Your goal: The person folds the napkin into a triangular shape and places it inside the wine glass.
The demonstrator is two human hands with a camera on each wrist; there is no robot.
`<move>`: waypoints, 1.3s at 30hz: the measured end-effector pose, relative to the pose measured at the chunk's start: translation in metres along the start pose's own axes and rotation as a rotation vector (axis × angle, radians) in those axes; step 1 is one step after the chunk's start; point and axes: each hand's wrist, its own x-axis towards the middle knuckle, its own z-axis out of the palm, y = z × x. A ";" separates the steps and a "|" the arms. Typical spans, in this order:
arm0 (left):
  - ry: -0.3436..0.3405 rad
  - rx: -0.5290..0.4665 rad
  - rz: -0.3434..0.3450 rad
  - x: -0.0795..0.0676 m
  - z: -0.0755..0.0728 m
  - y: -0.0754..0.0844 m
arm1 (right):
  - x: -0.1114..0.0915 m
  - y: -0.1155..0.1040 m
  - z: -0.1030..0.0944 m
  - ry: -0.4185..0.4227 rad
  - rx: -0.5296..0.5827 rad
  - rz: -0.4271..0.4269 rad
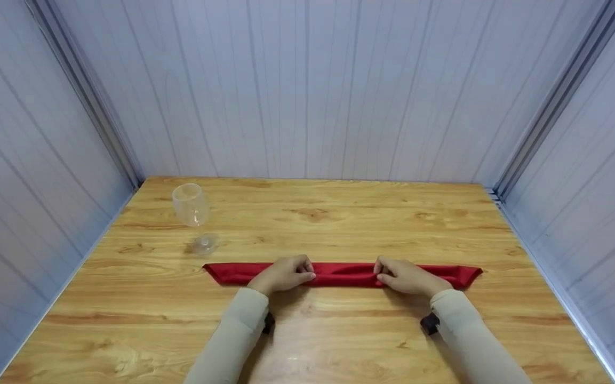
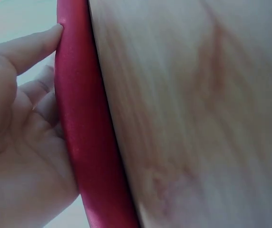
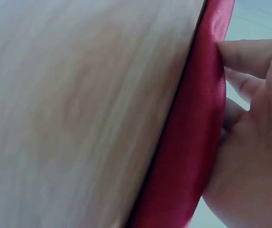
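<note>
A red cloth napkin (image 1: 344, 274), satiny and folded into a long narrow strip with slanted ends, lies crosswise on the wooden table. My left hand (image 1: 284, 274) pinches its near edge left of the middle. To the right of the middle, my right hand (image 1: 406, 276) pinches the same edge. In the left wrist view the thumb presses on the rounded fold of the red napkin (image 2: 81, 104), with the other fingers partly hidden behind it. The right wrist view has the thumb likewise at the edge of the napkin (image 3: 193, 104), fingers curled beyond.
A clear stemmed wine glass (image 1: 190, 205) stands upright at the back left of the table (image 1: 312, 336), beyond the napkin's left end. Pale panelled walls (image 1: 307, 90) enclose the table at the back and on both sides.
</note>
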 end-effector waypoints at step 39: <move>0.094 0.225 0.025 0.003 0.009 0.015 | 0.004 -0.022 -0.002 0.128 -0.309 0.027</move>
